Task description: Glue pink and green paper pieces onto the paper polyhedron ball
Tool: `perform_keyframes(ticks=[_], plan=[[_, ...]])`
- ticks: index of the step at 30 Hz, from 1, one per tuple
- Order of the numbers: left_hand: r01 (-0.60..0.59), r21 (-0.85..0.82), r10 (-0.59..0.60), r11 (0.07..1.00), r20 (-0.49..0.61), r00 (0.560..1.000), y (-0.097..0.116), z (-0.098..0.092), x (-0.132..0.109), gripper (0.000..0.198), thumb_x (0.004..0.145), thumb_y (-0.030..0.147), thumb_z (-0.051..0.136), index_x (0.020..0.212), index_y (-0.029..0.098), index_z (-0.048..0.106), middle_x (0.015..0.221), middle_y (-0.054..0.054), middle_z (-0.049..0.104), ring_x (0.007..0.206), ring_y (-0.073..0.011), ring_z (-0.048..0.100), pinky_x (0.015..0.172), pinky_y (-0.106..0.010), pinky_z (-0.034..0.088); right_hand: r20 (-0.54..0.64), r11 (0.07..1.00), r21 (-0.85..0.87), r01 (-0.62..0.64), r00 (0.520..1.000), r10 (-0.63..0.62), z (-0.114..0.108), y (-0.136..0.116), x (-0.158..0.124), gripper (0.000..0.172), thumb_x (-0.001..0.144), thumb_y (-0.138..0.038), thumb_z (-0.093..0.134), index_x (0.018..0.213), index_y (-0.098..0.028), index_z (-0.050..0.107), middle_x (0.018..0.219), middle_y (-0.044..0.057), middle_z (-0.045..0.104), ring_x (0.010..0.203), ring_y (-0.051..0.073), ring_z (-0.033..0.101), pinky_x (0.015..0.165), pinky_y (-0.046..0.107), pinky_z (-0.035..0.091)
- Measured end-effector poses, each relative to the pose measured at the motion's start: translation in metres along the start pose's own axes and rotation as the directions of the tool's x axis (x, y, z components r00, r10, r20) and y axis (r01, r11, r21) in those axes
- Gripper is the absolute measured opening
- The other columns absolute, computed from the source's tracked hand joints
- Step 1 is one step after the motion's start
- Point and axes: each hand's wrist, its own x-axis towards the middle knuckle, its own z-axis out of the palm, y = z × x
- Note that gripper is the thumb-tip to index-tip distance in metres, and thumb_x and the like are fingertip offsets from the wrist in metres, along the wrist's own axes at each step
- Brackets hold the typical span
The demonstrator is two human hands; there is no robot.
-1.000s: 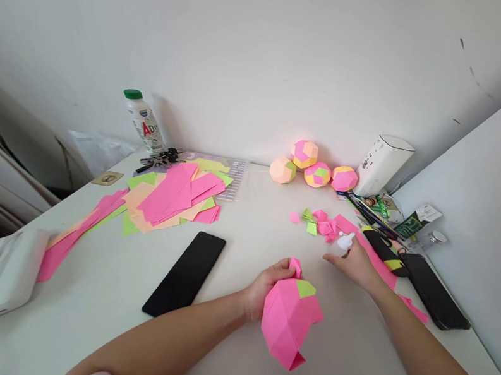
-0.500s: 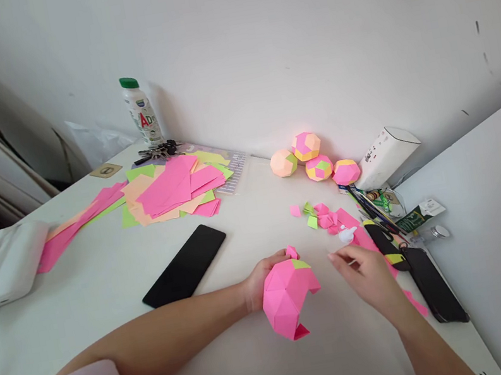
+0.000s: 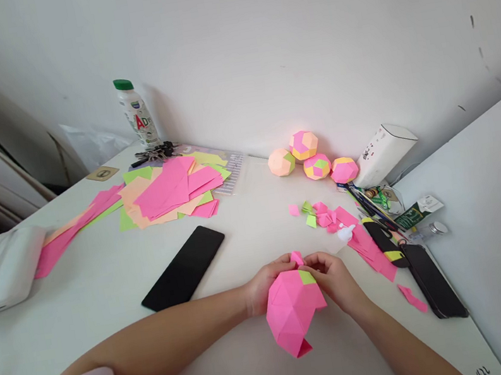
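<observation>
A half-built pink paper polyhedron with one green facet rests low on the white table. My left hand is closed on its top left edge. My right hand now grips its right side, fingers pinched on a small folded pink piece at the top. Loose pink and green folded pieces lie just beyond my hands, next to a small white glue cap or bottle.
Several finished paper balls sit by the wall. A stack of coloured paper, keys and a bottle are at the back left. A black phone lies left; another phone, pens and a white box lie right.
My right hand has left the pile of small pieces and moved left onto the pink polyhedron, meeting the left hand at its top. The polyhedron stayed roughly in place.
</observation>
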Motion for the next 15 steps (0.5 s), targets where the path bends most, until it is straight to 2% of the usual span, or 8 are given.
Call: perform_keyframes(ticks=[5, 10, 13, 15], plan=[[-0.013, 0.009, 0.013, 1.0, 0.012, 1.0, -0.002, 0.0, 0.0, 0.021, 0.075, 0.03, 0.067, 0.087, 0.016, 0.057, 0.078, -0.003, 0.059, 0.066, -0.016, 0.06, 0.065, -0.029, 0.043, -0.016, 0.986, 0.163, -0.026, 0.999, 0.029, 0.002, 0.003, 0.004, 0.027, 0.066, -0.039, 0.079, 0.076, -0.017, 0.067, 0.077, 0.003, 0.067, 0.071, 0.017, 0.06, 0.061, 0.026, 0.046], [-0.002, -0.018, 0.004, 1.0, 0.1, 0.995, 0.0, 0.002, 0.0, 0.033, 0.079, 0.032, 0.063, 0.109, 0.018, 0.058, 0.088, -0.006, 0.063, 0.074, -0.0202, 0.062, 0.069, -0.034, 0.045, -0.003, 0.977, 0.205, 0.058, 0.998, -0.058, -0.001, 0.005, 0.006, 0.024, 0.073, -0.036, 0.075, 0.067, -0.016, 0.062, 0.088, 0.004, 0.067, 0.07, 0.015, 0.06, 0.061, 0.026, 0.046], [0.048, -0.073, -0.042, 0.996, 0.071, 0.997, 0.004, -0.001, 0.001, 0.038, 0.082, 0.038, 0.058, 0.114, 0.019, 0.057, 0.086, -0.006, 0.064, 0.069, -0.0192, 0.062, 0.065, -0.031, 0.045, -0.14, 0.974, 0.138, 0.177, 0.977, -0.158, -0.008, 0.003, 0.005, 0.022, 0.076, -0.035, 0.072, 0.07, -0.017, 0.061, 0.082, 0.002, 0.066, 0.069, 0.015, 0.06, 0.063, 0.027, 0.047], [0.076, -0.149, -0.072, 0.986, 0.029, 0.997, 0.007, -0.004, 0.002, 0.042, 0.082, 0.048, 0.054, 0.11, 0.017, 0.059, 0.083, -0.005, 0.065, 0.059, -0.0149, 0.058, 0.06, -0.029, 0.044, -0.253, 0.953, 0.068, 0.296, 0.929, -0.271, -0.014, -0.001, 0.003, 0.018, 0.08, -0.035, 0.068, 0.077, -0.019, 0.061, 0.077, 0.001, 0.066, 0.068, 0.015, 0.06, 0.067, 0.029, 0.048]])
